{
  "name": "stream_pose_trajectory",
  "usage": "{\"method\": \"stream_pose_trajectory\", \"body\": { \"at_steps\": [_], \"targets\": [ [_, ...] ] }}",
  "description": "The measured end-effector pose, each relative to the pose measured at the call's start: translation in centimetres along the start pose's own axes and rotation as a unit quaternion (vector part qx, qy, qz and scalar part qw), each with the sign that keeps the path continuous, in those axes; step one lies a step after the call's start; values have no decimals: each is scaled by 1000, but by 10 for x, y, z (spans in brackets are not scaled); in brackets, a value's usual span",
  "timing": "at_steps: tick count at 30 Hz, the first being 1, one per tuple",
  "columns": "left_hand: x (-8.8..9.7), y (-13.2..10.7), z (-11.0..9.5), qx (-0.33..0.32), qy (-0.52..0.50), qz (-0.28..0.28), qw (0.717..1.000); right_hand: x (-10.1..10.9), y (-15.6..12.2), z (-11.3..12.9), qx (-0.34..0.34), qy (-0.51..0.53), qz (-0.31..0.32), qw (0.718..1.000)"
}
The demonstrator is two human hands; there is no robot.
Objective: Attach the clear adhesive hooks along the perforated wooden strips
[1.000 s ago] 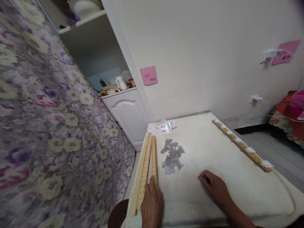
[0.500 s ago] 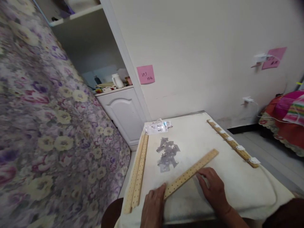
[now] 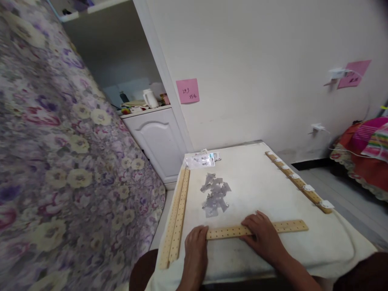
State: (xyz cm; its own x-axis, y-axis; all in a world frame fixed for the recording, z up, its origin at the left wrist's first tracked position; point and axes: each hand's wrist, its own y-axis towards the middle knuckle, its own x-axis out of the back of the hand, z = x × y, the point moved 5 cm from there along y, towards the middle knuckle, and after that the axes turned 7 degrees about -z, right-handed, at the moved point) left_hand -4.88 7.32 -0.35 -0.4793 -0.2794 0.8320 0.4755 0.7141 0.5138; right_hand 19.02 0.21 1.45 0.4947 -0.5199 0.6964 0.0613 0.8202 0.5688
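A pale wooden strip with rows of small holes (image 3: 227, 232) lies almost level across the near part of the white-covered table (image 3: 248, 190). My left hand (image 3: 195, 248) is closed at the strip's left end, its fingertips against the wood. My right hand (image 3: 263, 236) grips the strip right of its middle, thumb on the near edge and fingers over the far one. Beyond the strip sits a loose pile of small grey, see-through packets (image 3: 216, 194) with tiny shiny bits; their contents are too small to name.
Two more perforated strips (image 3: 178, 214) lie side by side along the left edge. Flat printed packages (image 3: 200, 160) rest at the far left corner. Along the right edge runs a wooden strip bearing several white tags (image 3: 294, 176). A floral curtain (image 3: 91, 182) hangs at left.
The strip has swung clockwise from a slant to nearly level, its right end coming nearer me. My right hand has moved onto it, and my left hand has shifted slightly up.
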Motion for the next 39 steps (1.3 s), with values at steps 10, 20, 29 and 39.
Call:
{"method": "stream_pose_trajectory", "body": {
  "at_steps": [10,20,29,39],
  "targets": [
    [-1,25,0,1,-20,-10,1000,-11,9,-11,-29,6,24,999],
    [-11,18,12,0,-38,-72,997,-13,10,-10,-58,24,24,998],
    [-9,14,25,79,-122,-50,988,-31,45,-7,-169,102,-33,980],
    [-3,17,29,136,-149,-61,978,-61,63,-4,-283,17,48,958]
  ]
}}
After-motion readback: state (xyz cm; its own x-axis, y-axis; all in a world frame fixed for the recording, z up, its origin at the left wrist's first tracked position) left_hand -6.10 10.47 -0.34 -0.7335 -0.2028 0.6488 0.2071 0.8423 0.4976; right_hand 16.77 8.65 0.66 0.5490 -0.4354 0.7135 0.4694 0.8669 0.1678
